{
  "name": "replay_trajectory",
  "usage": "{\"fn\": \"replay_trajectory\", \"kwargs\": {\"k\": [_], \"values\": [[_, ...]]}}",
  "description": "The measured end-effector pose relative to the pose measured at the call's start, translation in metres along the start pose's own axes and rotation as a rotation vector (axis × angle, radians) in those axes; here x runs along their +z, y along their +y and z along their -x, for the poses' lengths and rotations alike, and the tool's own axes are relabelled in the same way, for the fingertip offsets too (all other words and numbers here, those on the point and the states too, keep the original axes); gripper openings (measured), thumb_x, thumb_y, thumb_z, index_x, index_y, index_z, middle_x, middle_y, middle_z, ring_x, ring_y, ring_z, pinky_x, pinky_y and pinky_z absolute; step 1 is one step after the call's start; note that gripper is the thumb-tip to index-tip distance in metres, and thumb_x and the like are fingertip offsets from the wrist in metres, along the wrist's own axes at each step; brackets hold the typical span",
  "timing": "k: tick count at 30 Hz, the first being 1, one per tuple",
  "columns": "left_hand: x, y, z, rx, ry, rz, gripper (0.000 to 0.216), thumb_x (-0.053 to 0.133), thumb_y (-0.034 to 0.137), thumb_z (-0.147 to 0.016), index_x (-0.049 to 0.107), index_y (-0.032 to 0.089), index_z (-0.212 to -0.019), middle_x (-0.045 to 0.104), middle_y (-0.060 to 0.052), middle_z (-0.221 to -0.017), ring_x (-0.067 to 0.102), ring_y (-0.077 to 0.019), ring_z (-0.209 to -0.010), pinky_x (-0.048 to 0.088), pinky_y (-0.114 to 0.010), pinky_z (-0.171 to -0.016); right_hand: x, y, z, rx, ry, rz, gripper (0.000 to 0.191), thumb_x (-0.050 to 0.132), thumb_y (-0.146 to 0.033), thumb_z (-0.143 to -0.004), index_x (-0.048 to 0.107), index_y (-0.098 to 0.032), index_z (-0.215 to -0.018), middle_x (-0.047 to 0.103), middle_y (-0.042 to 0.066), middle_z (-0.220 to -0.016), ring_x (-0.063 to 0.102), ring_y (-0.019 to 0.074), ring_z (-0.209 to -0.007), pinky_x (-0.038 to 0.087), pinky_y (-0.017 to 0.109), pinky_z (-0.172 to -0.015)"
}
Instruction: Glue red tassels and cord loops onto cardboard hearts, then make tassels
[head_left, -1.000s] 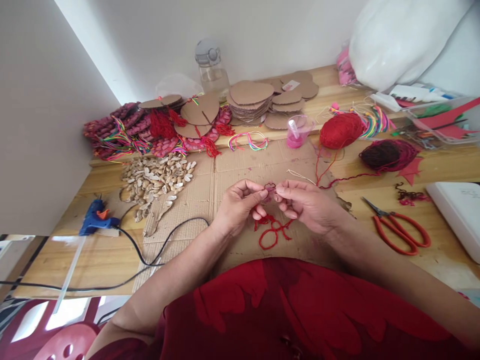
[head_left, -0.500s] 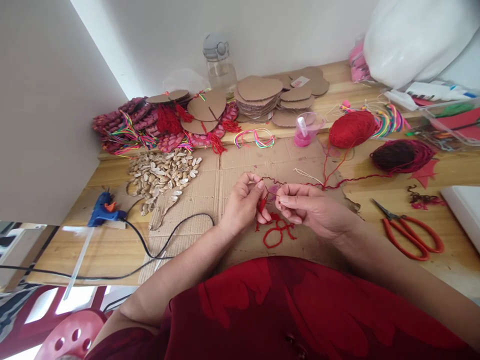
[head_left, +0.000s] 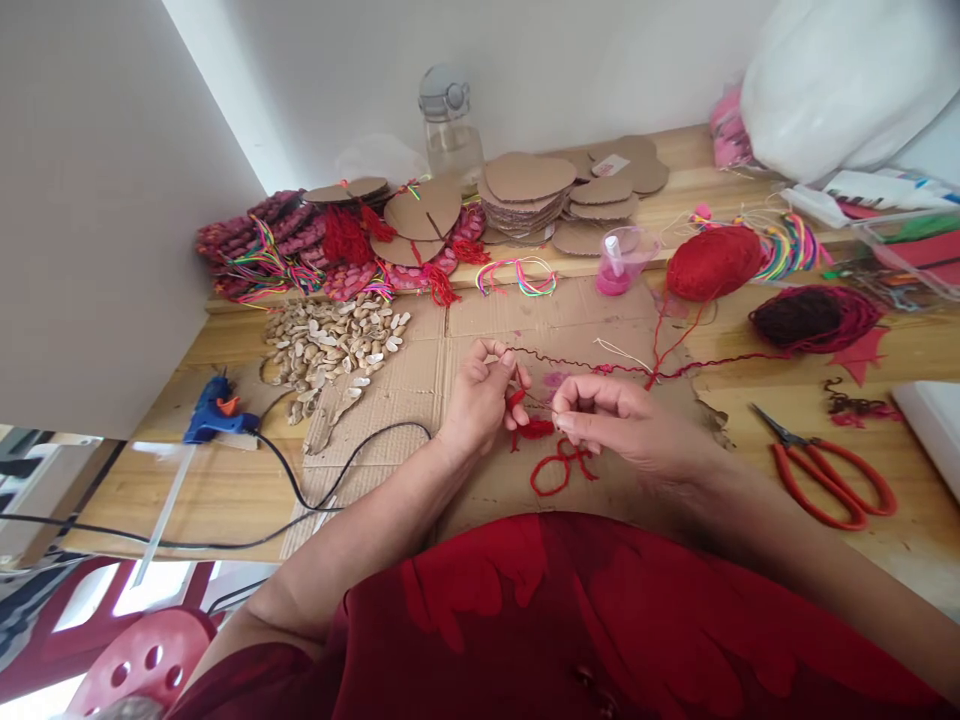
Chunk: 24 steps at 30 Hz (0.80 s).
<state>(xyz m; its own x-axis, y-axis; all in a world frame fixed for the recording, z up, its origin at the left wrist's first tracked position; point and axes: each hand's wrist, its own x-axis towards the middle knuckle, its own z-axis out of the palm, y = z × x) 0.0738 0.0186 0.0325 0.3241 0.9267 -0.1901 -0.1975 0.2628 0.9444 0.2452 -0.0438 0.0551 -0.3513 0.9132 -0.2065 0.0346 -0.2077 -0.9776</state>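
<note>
My left hand [head_left: 480,398] is closed in a pinch on dark red yarn [head_left: 555,362], which runs right across the cardboard to the dark red yarn ball [head_left: 814,318]. A short bright red tuft pokes out between its fingers. To the right, my right hand [head_left: 619,418] has thumb and forefinger pressed together on a thin strand stretched between the two hands. Just below them, a looped piece of red yarn [head_left: 551,475] lies on the cardboard sheet [head_left: 480,320]. Two strands trail from the bright red yarn ball [head_left: 712,262] to the dark yarn.
Scissors [head_left: 821,465] lie at the right. Left are peanut shells [head_left: 337,340] and a blue glue gun [head_left: 217,410] with a black cord. Along the back stand cardboard discs [head_left: 529,180], a bottle [head_left: 454,140], braided bundles [head_left: 255,250] and a pink-filled plastic cup [head_left: 616,270].
My hands have drawn slightly apart, and the dark red yarn now shows in a longer line from my left hand. The whole view has shifted a little.
</note>
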Motion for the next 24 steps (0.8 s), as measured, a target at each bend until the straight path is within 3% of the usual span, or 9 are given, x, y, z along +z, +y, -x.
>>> {"fn": "replay_trajectory", "kwargs": {"k": [4, 10, 14, 24], "values": [[-0.001, -0.004, 0.001, 0.008, -0.089, -0.016, 0.034, 0.064, 0.047, -0.088, 0.04, 0.023, -0.094, 0.064, 0.009, -0.069, 0.053, -0.0074, -0.03, 0.03, -0.014, -0.025, 0.004, 0.004, -0.002, -0.058, 0.146, -0.176, 0.016, 0.064, -0.029, -0.089, 0.056, -0.02, -0.079, 0.059, -0.002, -0.068, 0.049, 0.01, -0.056, 0.036, 0.025, -0.055], [0.0, -0.008, 0.001, -0.015, -0.086, 0.031, 0.028, 0.064, 0.04, -0.09, 0.042, 0.024, -0.094, 0.063, 0.009, -0.063, 0.049, -0.0072, -0.029, 0.027, -0.013, -0.025, 0.016, 0.013, -0.006, -0.183, 0.091, -0.461, 0.012, 0.066, -0.023, -0.092, 0.059, -0.021, -0.082, 0.067, 0.002, -0.103, 0.064, 0.0111, -0.074, 0.047, 0.025, -0.063], [-0.002, -0.005, -0.002, -0.036, -0.019, 0.111, 0.021, 0.061, 0.031, -0.091, 0.042, 0.023, -0.094, 0.064, 0.008, -0.064, 0.045, -0.006, -0.028, 0.023, -0.014, -0.024, 0.025, 0.022, -0.009, -0.241, 0.075, -0.448, 0.009, 0.065, -0.022, -0.095, 0.061, -0.022, -0.086, 0.065, 0.0, -0.098, 0.068, 0.013, -0.087, 0.052, 0.025, -0.071], [-0.004, -0.008, -0.002, -0.021, 0.014, 0.161, 0.024, 0.065, 0.03, -0.089, 0.042, 0.025, -0.092, 0.056, 0.011, -0.058, 0.044, -0.0056, -0.029, 0.028, -0.013, -0.026, 0.036, 0.025, -0.011, -0.208, 0.066, -0.43, 0.012, 0.064, -0.024, -0.095, 0.058, -0.021, -0.085, 0.062, -0.001, -0.095, 0.067, 0.0126, -0.087, 0.054, 0.029, -0.079]]}}
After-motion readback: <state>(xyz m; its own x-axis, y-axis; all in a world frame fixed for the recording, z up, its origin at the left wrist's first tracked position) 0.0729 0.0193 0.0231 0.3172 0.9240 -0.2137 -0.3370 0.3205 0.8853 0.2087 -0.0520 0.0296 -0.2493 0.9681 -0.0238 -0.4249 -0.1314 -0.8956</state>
